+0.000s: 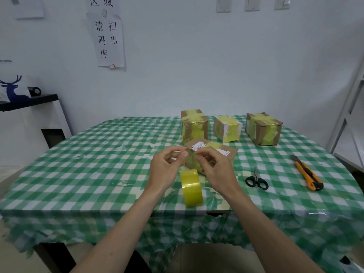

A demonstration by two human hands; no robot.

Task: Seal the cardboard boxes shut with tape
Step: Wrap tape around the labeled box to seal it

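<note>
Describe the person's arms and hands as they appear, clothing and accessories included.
Both forearms are bare right down to the bottom edge of the view, so no sleeves show. The left hand and right hand wear no gloves, and no rings, watch or bracelets are visible.

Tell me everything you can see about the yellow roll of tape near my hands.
The yellow tape roll is a wide roll of glossy, see-through yellow plastic tape. It stands on edge on the green checked tablecloth, near the front edge of the table, just below and between the left hand and the right hand. Its core is not visible from here. A strip seems to rise from it toward the fingers; whether they pinch it is unclear.
</note>
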